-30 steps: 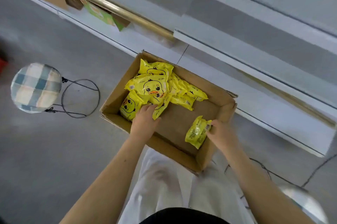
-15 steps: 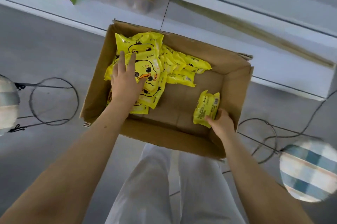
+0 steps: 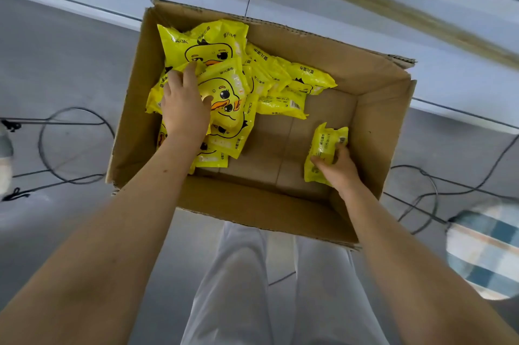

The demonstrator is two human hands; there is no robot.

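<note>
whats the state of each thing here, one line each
cardboard box, open, partly filled
duck-print packs, piled loose in the box's left half
small yellow pack, gripped, apart from the pile
left hand, resting on the pile
right hand, grips the small yellow pack

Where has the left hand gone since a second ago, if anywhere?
Yes. The left hand has gone farther into the box, from its near wall up onto the duck packs.

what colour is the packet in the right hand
Bright yellow packet, held by the right hand; the head view shows it best.
</note>
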